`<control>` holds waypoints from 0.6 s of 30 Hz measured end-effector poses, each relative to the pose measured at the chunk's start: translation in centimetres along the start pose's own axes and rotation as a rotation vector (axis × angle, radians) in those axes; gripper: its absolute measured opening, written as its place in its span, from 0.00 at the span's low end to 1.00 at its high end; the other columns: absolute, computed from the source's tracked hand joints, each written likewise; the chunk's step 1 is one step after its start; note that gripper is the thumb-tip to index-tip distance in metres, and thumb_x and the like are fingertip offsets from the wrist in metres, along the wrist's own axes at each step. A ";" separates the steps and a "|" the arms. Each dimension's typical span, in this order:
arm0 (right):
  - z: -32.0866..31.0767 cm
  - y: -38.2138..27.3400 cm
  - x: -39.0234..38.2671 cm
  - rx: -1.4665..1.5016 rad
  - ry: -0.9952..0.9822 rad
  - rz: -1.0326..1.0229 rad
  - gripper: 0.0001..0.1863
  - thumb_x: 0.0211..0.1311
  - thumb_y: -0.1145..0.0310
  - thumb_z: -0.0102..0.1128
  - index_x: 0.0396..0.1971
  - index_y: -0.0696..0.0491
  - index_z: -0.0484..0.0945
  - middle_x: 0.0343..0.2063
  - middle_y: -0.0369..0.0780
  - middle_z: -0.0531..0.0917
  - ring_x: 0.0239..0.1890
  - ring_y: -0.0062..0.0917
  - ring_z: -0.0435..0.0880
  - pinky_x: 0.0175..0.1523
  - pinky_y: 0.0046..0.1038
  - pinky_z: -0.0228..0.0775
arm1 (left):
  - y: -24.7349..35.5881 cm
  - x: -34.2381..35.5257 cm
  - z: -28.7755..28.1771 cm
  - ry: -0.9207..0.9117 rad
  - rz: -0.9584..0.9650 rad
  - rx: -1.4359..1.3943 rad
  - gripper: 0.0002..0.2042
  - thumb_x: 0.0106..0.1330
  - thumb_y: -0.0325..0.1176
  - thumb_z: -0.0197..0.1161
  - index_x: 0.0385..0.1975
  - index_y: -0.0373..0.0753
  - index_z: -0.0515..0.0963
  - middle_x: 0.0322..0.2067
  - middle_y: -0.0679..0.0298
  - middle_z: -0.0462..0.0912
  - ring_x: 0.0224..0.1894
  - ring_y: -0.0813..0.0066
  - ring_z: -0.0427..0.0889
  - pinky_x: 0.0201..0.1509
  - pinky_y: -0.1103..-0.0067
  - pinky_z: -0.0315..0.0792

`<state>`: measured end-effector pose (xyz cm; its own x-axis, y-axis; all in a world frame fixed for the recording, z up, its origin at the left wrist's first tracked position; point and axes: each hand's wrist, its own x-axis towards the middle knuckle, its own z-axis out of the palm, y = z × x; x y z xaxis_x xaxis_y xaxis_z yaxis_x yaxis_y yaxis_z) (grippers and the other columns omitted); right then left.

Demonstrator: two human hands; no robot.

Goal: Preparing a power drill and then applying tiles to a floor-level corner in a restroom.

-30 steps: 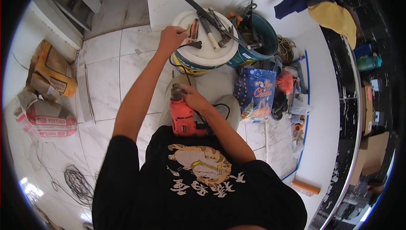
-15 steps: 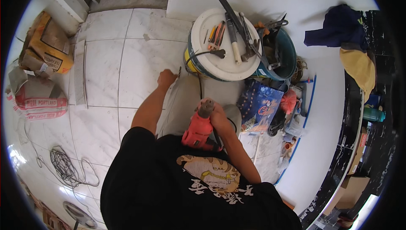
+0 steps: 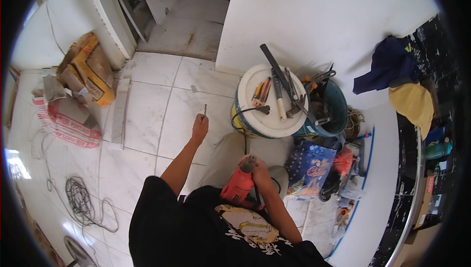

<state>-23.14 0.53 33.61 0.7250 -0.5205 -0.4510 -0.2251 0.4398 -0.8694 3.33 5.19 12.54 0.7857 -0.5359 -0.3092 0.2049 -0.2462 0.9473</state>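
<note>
My right hand (image 3: 260,171) is wrapped round the front of a red power drill (image 3: 238,184), held close to my shirt with its chuck (image 3: 249,162) pointing away from me. No bit shows in the chuck. Out to the left, over the tiles, my left hand (image 3: 199,127) is closed on a thin drill bit (image 3: 205,109) whose tip sticks up past the fingers. Beyond my knees stands a lidded bucket (image 3: 252,122). On its white lid lie a hammer (image 3: 280,101), several small orange-handled tools (image 3: 262,90) and a black power plug (image 3: 263,110).
An open teal bucket (image 3: 336,115) of tools stands beside the lidded one. A blue printed bag (image 3: 310,166) and loose items line the right wall. At left are torn cement bags (image 3: 68,125), a tile strip (image 3: 120,115) and a coiled cord (image 3: 79,198) on the floor.
The view has tilted up, showing more of the doorway. My left hand has moved slightly away from my leg, and the bit now points forward. The drill stays in my right hand.
</note>
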 end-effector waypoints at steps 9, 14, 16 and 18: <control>3.8 1.0 -0.3 0.016 0.101 -0.220 0.08 0.70 0.71 0.49 0.38 0.58 0.76 0.31 0.33 0.79 0.35 0.15 0.75 0.43 0.20 0.69 | 19.1 -21.1 -4.0 -0.733 -0.042 -0.237 0.22 0.63 0.37 0.67 0.54 0.34 0.73 0.46 0.68 0.78 0.47 0.83 0.74 0.49 0.83 0.69; 4.3 1.4 -0.7 -0.043 0.213 -0.328 0.08 0.70 0.70 0.48 0.39 0.59 0.75 0.32 0.34 0.78 0.33 0.16 0.74 0.41 0.22 0.68 | 18.7 -22.1 -4.1 -0.737 0.067 -0.228 0.29 0.56 0.30 0.73 0.57 0.34 0.68 0.46 0.67 0.78 0.47 0.83 0.75 0.53 0.81 0.71; 4.8 1.3 -2.5 -0.106 0.261 -0.307 0.08 0.70 0.71 0.48 0.39 0.58 0.75 0.32 0.35 0.78 0.33 0.16 0.73 0.41 0.22 0.67 | 19.0 -22.8 -4.2 -0.683 0.132 -0.165 0.28 0.55 0.30 0.73 0.56 0.34 0.69 0.44 0.67 0.79 0.45 0.82 0.76 0.51 0.82 0.72; 4.9 1.1 -2.2 -0.033 0.157 -0.376 0.08 0.69 0.70 0.48 0.39 0.58 0.75 0.32 0.35 0.78 0.33 0.17 0.74 0.42 0.22 0.68 | 19.6 -23.6 -3.9 -0.642 0.181 -0.092 0.28 0.54 0.29 0.73 0.55 0.34 0.69 0.43 0.68 0.79 0.44 0.83 0.77 0.47 0.84 0.72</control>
<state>-21.78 5.73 34.66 0.6532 -0.7471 -0.1233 0.0140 0.1748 -0.9845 -8.95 16.15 38.72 0.3149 -0.9432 -0.1060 0.1737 -0.0526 0.9834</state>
